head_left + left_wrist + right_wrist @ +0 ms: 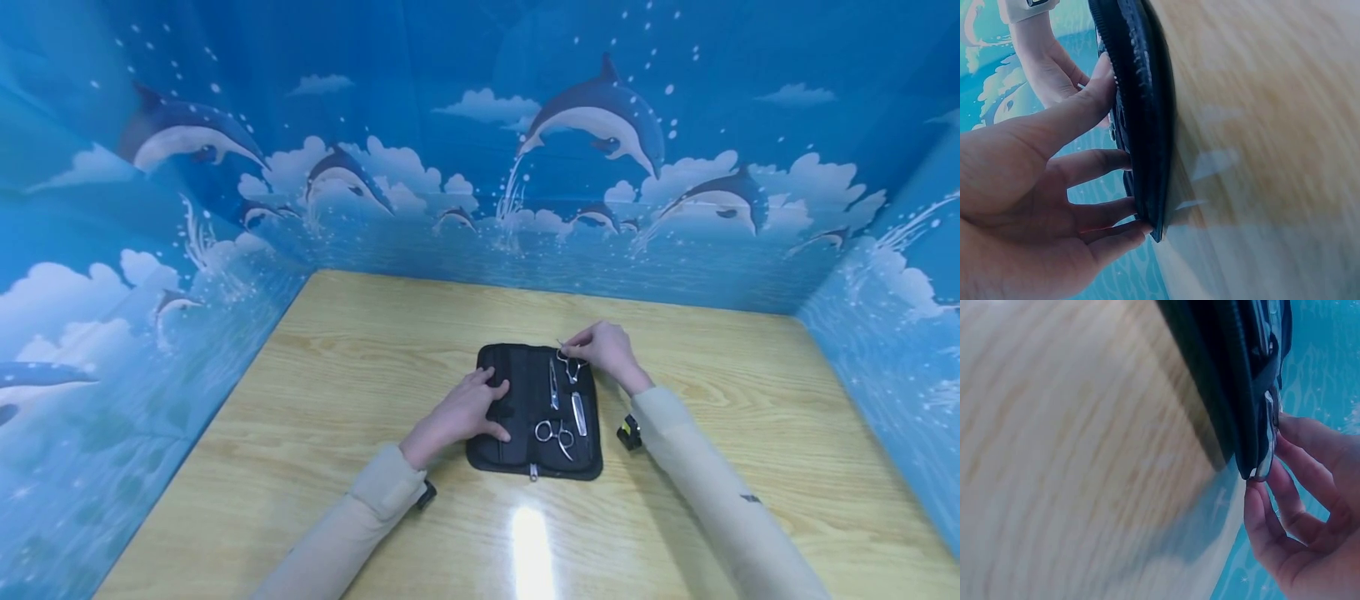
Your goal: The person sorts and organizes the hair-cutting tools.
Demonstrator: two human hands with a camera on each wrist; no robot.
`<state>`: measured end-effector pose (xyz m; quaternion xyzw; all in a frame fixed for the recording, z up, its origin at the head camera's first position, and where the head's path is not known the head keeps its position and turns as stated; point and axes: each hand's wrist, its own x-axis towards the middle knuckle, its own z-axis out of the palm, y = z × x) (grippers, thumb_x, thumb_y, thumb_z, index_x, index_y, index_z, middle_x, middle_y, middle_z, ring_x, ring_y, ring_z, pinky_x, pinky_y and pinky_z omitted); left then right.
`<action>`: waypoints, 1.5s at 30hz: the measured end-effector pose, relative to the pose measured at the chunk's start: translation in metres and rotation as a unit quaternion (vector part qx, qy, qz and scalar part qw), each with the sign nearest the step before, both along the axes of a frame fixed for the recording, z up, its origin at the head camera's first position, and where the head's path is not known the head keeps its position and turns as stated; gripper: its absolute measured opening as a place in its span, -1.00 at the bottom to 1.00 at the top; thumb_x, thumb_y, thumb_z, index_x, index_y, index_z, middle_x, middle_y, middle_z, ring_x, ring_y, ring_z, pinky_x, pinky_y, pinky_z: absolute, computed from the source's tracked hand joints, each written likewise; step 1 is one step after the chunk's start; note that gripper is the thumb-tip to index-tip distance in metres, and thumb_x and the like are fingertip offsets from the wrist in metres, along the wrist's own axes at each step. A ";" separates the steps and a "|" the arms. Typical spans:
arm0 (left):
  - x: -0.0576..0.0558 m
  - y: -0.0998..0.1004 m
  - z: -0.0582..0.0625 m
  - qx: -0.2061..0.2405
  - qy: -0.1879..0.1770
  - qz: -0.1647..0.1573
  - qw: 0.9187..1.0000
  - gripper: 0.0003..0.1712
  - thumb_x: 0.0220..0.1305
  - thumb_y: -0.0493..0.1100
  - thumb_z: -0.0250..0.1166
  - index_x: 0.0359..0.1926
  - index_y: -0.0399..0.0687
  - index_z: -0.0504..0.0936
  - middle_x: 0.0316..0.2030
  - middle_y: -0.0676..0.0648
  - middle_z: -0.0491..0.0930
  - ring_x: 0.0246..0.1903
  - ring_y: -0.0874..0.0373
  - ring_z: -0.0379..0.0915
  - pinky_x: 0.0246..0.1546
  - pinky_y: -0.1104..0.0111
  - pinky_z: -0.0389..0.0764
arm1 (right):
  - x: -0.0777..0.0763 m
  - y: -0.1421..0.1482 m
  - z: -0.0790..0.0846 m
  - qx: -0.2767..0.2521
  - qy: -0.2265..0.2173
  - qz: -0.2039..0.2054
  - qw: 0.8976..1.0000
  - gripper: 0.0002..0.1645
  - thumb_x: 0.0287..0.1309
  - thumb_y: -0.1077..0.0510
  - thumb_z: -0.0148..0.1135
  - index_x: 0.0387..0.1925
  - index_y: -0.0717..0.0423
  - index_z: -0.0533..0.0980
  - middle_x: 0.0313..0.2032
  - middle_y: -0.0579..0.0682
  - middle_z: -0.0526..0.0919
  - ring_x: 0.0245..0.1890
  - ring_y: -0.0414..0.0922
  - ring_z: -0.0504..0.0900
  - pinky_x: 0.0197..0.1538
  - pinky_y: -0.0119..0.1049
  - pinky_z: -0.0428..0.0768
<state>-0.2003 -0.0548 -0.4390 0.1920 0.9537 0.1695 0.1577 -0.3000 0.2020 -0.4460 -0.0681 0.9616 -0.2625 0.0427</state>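
Observation:
An unzipped black case [529, 387] lies flat on the table, its right half holding several metal hairdressing tools. My left hand [463, 408] rests on the left half with fingers spread; in the left wrist view its fingertips touch the case near the zippered edge [1147, 112]. At the far right corner, my right hand [606, 350] pinches the ring handles of a pair of scissors [573, 373], which still lies in the case. Another pair of scissors [561, 433] sits nearer, beside a slim flat metal tool [578, 414] and a long narrow blade [553, 385].
The wood-patterned table [360, 358] is walled by a blue dolphin-print curtain [450, 225]. A zipper pull [533, 472] hangs at the case's near edge. A small black-and-yellow object [629, 432] shows beside the right sleeve, and a black device [426, 495] by the left wrist.

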 end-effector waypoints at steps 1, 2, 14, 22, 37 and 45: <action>0.000 0.000 0.000 0.000 0.001 -0.001 1.000 0.04 0.01 0.09 0.57 0.46 -0.14 0.33 0.52 -0.32 0.10 0.54 -0.17 -0.05 0.54 0.10 0.05 | 0.001 -0.001 0.000 -0.001 0.000 0.000 1.000 -0.72 0.19 -0.04 0.44 -0.19 0.04 0.78 -0.18 0.06 0.80 -0.08 0.09 0.69 0.05 0.03 0.56; 0.000 0.000 0.000 0.001 0.000 0.000 1.000 0.04 0.01 0.09 0.57 0.46 -0.14 0.33 0.52 -0.32 0.10 0.54 -0.17 -0.05 0.54 0.10 0.05 | 0.002 -0.001 0.000 -0.001 -0.001 0.001 1.000 -0.73 0.19 -0.04 0.44 -0.19 0.04 0.78 -0.19 0.06 0.81 -0.11 0.08 0.69 0.04 0.02 0.56; 0.000 0.001 0.000 0.004 0.001 0.000 1.000 0.04 0.01 0.08 0.58 0.46 -0.16 0.33 0.52 -0.34 0.10 0.54 -0.19 -0.05 0.54 0.10 0.03 | 0.006 0.003 0.001 0.003 -0.001 0.017 1.000 -0.77 0.25 0.02 0.41 -0.20 0.06 0.78 -0.20 0.05 0.81 -0.14 0.05 0.71 0.04 0.02 0.60; 0.001 0.002 0.001 -0.002 -0.001 0.001 1.000 0.04 0.02 0.07 0.57 0.46 -0.16 0.33 0.52 -0.35 0.09 0.54 -0.20 -0.05 0.54 0.10 0.03 | 0.009 0.004 0.002 0.009 -0.011 0.019 1.000 -0.73 0.27 -0.01 0.39 -0.16 0.08 0.78 -0.19 0.06 0.81 -0.33 -0.07 0.67 -0.19 -0.17 0.59; 0.001 0.003 0.002 0.009 0.010 -0.010 1.000 0.03 0.01 0.05 0.58 0.44 -0.24 0.35 0.50 -0.39 0.12 0.52 -0.24 -0.02 0.53 0.08 0.07 | 0.019 0.003 0.002 0.021 0.018 0.039 0.999 -0.76 0.26 0.02 0.39 -0.20 0.08 0.79 -0.20 0.07 0.81 -0.23 0.01 0.71 -0.14 -0.07 0.61; 0.000 0.004 0.002 -0.003 0.012 -0.012 1.000 0.03 0.02 0.06 0.57 0.44 -0.25 0.35 0.49 -0.38 0.14 0.53 -0.22 -0.03 0.53 0.09 0.06 | 0.024 0.002 0.006 0.037 -0.002 0.050 0.998 -0.75 0.30 0.03 0.36 -0.16 0.09 0.78 -0.17 0.10 0.80 -0.31 -0.06 0.66 -0.20 -0.11 0.60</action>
